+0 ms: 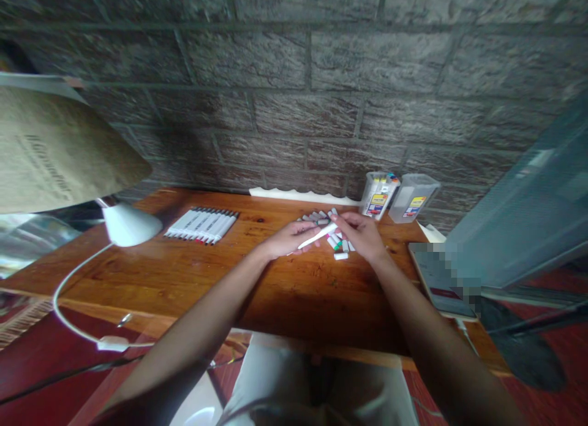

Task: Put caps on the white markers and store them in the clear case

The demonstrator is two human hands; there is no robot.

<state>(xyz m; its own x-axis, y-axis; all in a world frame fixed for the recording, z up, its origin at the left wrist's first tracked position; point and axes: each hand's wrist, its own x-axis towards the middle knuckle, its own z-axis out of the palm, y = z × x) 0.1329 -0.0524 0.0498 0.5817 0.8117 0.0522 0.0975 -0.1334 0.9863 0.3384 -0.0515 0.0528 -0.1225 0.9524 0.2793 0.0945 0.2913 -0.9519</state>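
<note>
Between my hands is a slim white marker [318, 235], tilted up toward the right. My left hand [291, 238] has its fingers closed around the lower left end. My right hand [361, 232] pinches the upper right end between thumb and fingers. Just behind and below them lies a loose pile of short white marker caps [340, 256], some with green or pink ends; my hands cover part of this pile. Farther left, several white markers with dark ends [202, 225] lie side by side in a row.
At the back right stand a clear container with markers [377, 196] and a second clear container [414, 198]. A scalloped white strip [303, 196] lies along the brick wall. A lamp [131, 222] stands left on the wooden desk [184, 273]; a tablet-like device [441, 285] lies right.
</note>
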